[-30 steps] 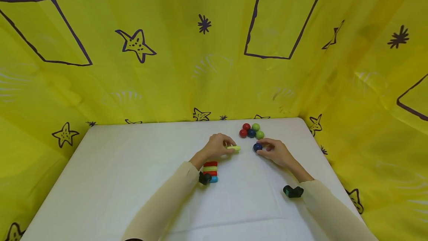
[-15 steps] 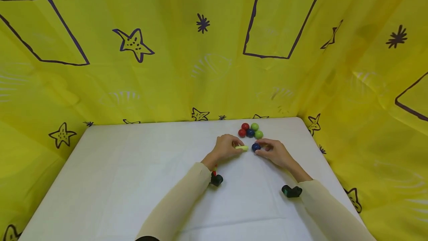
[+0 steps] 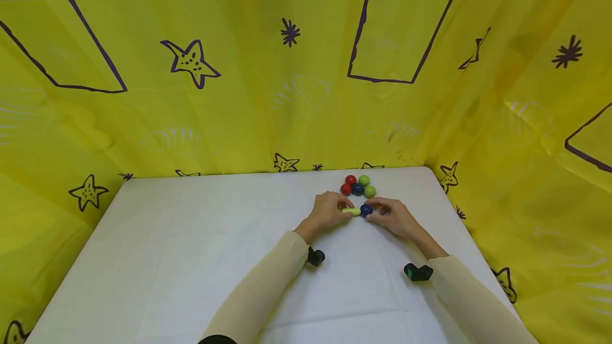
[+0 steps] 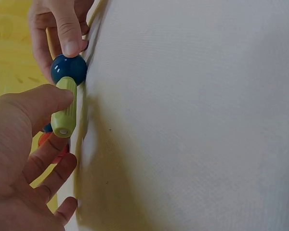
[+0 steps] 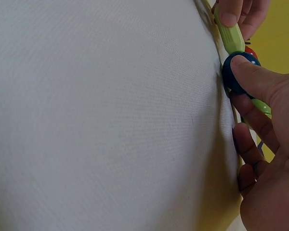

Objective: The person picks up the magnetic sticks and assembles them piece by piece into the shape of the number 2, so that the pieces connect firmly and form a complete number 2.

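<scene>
My left hand (image 3: 329, 211) pinches a light-green magnetic building rod (image 4: 65, 111) between thumb and fingers, its ribbed side showing in the left wrist view. Opposite it, my right hand (image 3: 394, 218) grips a glossy dark blue ball (image 4: 69, 70), thumb on one side and fingers on the other. The rod's far end meets the ball, so the two line up end to end between my hands. In the right wrist view the thumb covers part of the blue ball (image 5: 233, 79), with the green rod (image 5: 229, 34) beyond it.
Just behind my hands sits a cluster of balls: two red (image 3: 346, 189), one dark blue (image 3: 357, 189) and two light green (image 3: 370, 191). They lie on a white-covered table (image 3: 167, 259). A yellow patterned curtain (image 3: 239, 121) hangs along the back and sides.
My left hand has moved right with the green rod until its end meets the blue ball. The right hand has stayed nearly still. My left arm now hides the stacked colored rods.
</scene>
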Action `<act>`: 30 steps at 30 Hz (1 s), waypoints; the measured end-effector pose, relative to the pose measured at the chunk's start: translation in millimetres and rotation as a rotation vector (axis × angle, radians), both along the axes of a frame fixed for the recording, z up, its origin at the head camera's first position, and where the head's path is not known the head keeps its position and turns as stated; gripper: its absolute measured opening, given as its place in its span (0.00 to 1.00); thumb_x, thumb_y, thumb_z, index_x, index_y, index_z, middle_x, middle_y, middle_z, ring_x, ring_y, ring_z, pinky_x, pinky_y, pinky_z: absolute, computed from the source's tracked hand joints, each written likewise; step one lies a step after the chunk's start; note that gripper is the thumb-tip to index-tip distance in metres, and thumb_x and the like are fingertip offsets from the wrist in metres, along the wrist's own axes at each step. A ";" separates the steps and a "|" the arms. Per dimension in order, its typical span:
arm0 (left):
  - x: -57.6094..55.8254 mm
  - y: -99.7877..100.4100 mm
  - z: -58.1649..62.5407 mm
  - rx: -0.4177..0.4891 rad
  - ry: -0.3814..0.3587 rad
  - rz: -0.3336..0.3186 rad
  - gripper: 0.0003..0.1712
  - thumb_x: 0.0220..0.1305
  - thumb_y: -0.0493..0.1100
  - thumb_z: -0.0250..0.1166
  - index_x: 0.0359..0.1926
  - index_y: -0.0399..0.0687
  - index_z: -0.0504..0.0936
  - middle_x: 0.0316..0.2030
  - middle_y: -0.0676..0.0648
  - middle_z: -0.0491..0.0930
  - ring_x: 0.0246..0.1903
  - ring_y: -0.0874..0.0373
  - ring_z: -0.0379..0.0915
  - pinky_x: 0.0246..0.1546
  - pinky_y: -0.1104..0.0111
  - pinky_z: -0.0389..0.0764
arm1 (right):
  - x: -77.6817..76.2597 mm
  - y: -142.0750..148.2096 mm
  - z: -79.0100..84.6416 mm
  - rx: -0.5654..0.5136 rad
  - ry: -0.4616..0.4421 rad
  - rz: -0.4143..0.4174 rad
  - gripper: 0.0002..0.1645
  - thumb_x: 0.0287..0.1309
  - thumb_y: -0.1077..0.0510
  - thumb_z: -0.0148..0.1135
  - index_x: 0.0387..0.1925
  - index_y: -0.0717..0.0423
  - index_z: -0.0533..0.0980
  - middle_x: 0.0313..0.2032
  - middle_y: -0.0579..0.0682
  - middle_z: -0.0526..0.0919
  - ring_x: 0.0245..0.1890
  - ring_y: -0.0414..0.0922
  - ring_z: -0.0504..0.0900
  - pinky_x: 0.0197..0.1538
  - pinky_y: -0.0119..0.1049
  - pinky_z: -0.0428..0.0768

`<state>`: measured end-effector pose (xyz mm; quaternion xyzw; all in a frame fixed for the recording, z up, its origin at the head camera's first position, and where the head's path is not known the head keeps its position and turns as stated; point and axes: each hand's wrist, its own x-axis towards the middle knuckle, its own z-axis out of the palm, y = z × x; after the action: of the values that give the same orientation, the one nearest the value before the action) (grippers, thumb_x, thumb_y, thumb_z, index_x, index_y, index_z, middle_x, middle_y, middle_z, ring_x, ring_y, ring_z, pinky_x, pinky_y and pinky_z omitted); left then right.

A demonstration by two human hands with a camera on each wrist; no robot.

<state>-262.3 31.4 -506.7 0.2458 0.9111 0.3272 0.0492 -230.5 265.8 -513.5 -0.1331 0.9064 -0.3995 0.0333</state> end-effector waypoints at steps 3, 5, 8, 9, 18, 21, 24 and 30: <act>-0.6 0.6 -1.3 0.001 -0.008 0.005 0.09 0.62 0.45 0.74 0.44 0.55 0.91 0.29 0.58 0.80 0.36 0.63 0.70 0.52 0.56 0.66 | -0.5 1.0 -0.1 -0.001 0.004 0.009 0.23 0.61 0.56 0.74 0.57 0.54 0.83 0.43 0.50 0.86 0.38 0.47 0.76 0.41 0.35 0.75; -1.5 1.0 -2.8 0.005 -0.007 0.004 0.09 0.62 0.46 0.74 0.44 0.55 0.91 0.29 0.59 0.80 0.35 0.64 0.70 0.52 0.56 0.66 | -0.9 1.5 -0.2 -0.003 0.010 0.013 0.23 0.61 0.56 0.74 0.57 0.54 0.83 0.44 0.50 0.86 0.38 0.47 0.76 0.41 0.35 0.75; -2.4 0.9 -3.8 0.011 -0.005 0.002 0.09 0.62 0.46 0.73 0.44 0.55 0.91 0.28 0.59 0.80 0.35 0.64 0.70 0.52 0.56 0.66 | -1.2 1.9 0.0 -0.006 0.015 0.018 0.22 0.61 0.56 0.74 0.57 0.55 0.83 0.44 0.51 0.86 0.38 0.47 0.76 0.41 0.35 0.75; -2.7 0.9 -4.1 0.010 -0.004 0.001 0.10 0.62 0.46 0.73 0.44 0.55 0.91 0.28 0.59 0.80 0.35 0.64 0.70 0.52 0.57 0.66 | -1.2 1.8 0.3 -0.007 0.016 0.018 0.22 0.61 0.57 0.74 0.57 0.55 0.83 0.44 0.51 0.87 0.38 0.47 0.76 0.41 0.35 0.75; -3.4 -4.7 0.2 0.060 -0.019 -0.009 0.15 0.63 0.50 0.73 0.49 0.55 0.89 0.36 0.56 0.84 0.39 0.62 0.74 0.52 0.59 0.68 | -2.4 4.3 3.1 0.010 0.017 0.034 0.22 0.61 0.56 0.74 0.56 0.55 0.83 0.44 0.51 0.86 0.37 0.46 0.76 0.41 0.34 0.75; -5.6 -11.0 3.9 0.139 -0.048 0.008 0.18 0.63 0.50 0.74 0.53 0.51 0.88 0.43 0.51 0.85 0.41 0.59 0.75 0.52 0.62 0.73 | -3.1 7.1 4.2 0.024 0.005 0.048 0.22 0.61 0.56 0.74 0.56 0.54 0.83 0.46 0.51 0.85 0.38 0.46 0.77 0.43 0.34 0.76; -8.9 -17.0 6.2 0.202 -0.069 0.029 0.21 0.63 0.48 0.75 0.56 0.49 0.85 0.49 0.46 0.83 0.41 0.56 0.75 0.47 0.66 0.77 | -3.6 9.6 5.1 0.029 0.000 0.057 0.22 0.61 0.56 0.74 0.56 0.55 0.83 0.46 0.51 0.85 0.39 0.45 0.77 0.43 0.34 0.77; -16.0 -22.7 7.0 0.211 -0.095 0.068 0.26 0.64 0.50 0.75 0.61 0.52 0.82 0.57 0.44 0.80 0.40 0.55 0.73 0.43 0.69 0.78 | -2.7 11.6 7.4 0.024 -0.010 0.084 0.23 0.61 0.57 0.74 0.57 0.58 0.82 0.47 0.54 0.86 0.38 0.46 0.77 0.42 0.34 0.77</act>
<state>-278.3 8.8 -499.7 0.2028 0.8760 0.4342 0.0548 -233.2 277.4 -506.1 -0.1686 0.9046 -0.3874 0.0564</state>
